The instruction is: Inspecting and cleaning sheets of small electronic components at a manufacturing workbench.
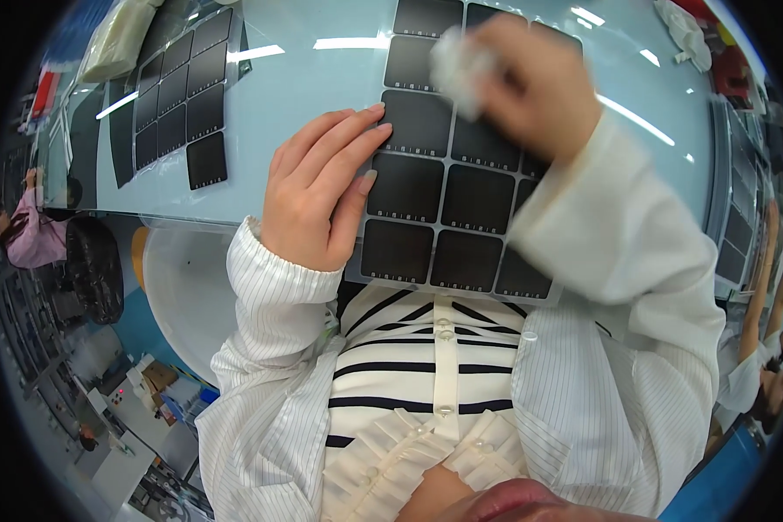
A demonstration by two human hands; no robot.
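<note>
A clear-edged sheet of glossy black rectangular panels, set in rows, lies on the table before me, its near end close to my body. My left hand rests at the sheet's left edge with fingers stretched out, the fingertips touching a panel. Over the upper part of the sheet, my right hand is closed round a crumpled white wad, which looks like a cloth or tissue. Motion blurs that hand and the wad. My right forearm and sleeve cover part of the sheet's right side.
Another sheet of black panels lies on the table at left, with one panel at its near corner. A stack of panel sheets sits at right. Below the table's left edge stands a white tub. People are at both sides.
</note>
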